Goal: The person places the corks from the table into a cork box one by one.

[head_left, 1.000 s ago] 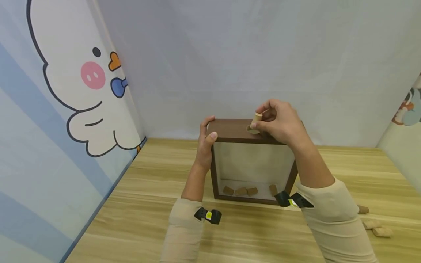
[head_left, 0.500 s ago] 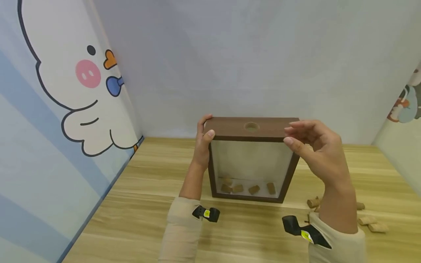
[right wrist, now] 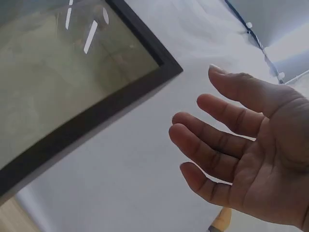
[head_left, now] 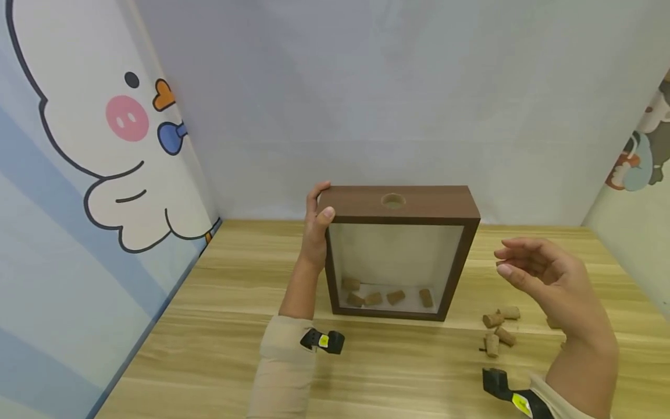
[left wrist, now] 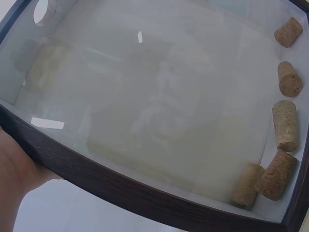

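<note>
A dark brown wooden shadow box (head_left: pixel 356 203) with a clear front stands upright on the table, a round hole (head_left: pixel 394 201) in its top. My left hand (head_left: pixel 315 233) grips its upper left corner, thumb on the front edge and fingers behind. Inside, several wine corks (left wrist: pixel 285 125) lie along the bottom. My right hand (head_left: pixel 549 285) hangs in the air right of the box, holding nothing, its fingers (right wrist: pixel 207 145) loosely bent. Below and left of that hand, several loose corks (head_left: pixel 492 343) lie on the table.
The wood-grain table (head_left: pixel 398 366) reaches back to a pale cloth wall (head_left: pixel 366 93). A cartoon-printed panel (head_left: pixel 68 233) borders the left side. Part of another cork (head_left: pixel 552 322) shows beside the right wrist.
My right hand has let a cork go at the hole and moved right and down, away from the box. One more cork lies inside. The left hand keeps its grip.
</note>
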Demonstrator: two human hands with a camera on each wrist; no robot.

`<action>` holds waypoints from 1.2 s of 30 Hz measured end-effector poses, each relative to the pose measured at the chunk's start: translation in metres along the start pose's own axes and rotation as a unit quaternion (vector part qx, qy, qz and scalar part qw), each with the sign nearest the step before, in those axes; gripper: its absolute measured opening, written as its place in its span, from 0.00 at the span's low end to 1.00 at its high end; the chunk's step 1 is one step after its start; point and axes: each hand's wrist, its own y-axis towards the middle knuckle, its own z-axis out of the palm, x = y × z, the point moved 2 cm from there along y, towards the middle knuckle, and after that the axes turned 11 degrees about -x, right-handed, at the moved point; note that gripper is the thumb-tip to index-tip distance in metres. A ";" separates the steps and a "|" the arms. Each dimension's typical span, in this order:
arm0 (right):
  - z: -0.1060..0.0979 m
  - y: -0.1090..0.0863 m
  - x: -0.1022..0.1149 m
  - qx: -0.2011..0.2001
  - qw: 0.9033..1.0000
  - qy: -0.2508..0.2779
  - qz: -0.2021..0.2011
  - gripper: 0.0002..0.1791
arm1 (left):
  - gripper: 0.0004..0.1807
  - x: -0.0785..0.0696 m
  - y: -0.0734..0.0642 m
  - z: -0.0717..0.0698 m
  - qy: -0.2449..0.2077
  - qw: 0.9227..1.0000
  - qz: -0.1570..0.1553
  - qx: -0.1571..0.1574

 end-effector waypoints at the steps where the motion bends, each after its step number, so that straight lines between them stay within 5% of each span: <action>1: -0.005 -0.003 -0.003 0.003 1.000 -0.019 0.007 0.21 | 0.51 0.000 0.000 0.000 0.000 1.000 -0.001 0.000; 9: -0.038 -0.024 -0.031 0.034 0.988 -0.125 0.087 0.22 | 0.50 -0.001 -0.003 -0.001 -0.003 1.000 -0.005 0.000; 15: -0.057 -0.034 -0.055 0.096 0.958 -0.214 0.167 0.23 | 0.51 0.001 -0.003 -0.003 -0.004 1.000 -0.006 0.002; 22: -0.071 -0.043 -0.078 0.111 0.942 -0.231 0.217 0.26 | 0.53 -0.001 -0.005 -0.003 0.002 1.000 -0.008 0.007; 30: -0.076 -0.049 -0.101 0.110 0.928 -0.243 0.262 0.31 | 0.54 -0.029 -0.012 0.005 0.001 1.000 -0.010 0.007; 36: -0.076 -0.050 -0.120 0.121 0.913 -0.260 0.289 0.32 | 0.51 -0.008 -0.003 0.003 -0.002 1.000 -0.004 0.007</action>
